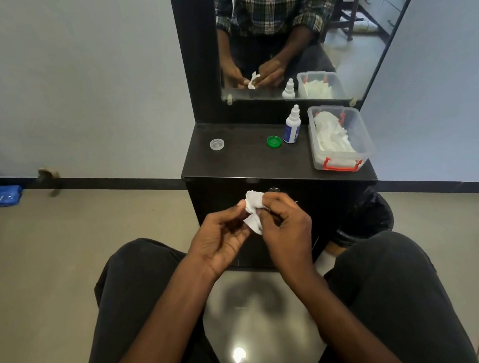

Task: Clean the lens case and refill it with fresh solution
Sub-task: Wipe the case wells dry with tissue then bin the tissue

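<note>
R hand (285, 223): fingers curled, pinching white tissue (254, 213) (lens case itself hidden, can't tell if inside)
L hand (222, 239): thumb + fingertips pinch same tissue, in front of cabinet
Cabinet top (248, 162): clear cap (217, 144) at left, green cap (274, 141) just beside solution bottle (292, 127)
Far right: plastic bin (341, 138) w/ tissues

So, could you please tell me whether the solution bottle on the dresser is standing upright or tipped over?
Upright. The solution bottle stands on its base on the dresser top, nozzle pointing up, beside the green cap.
</note>
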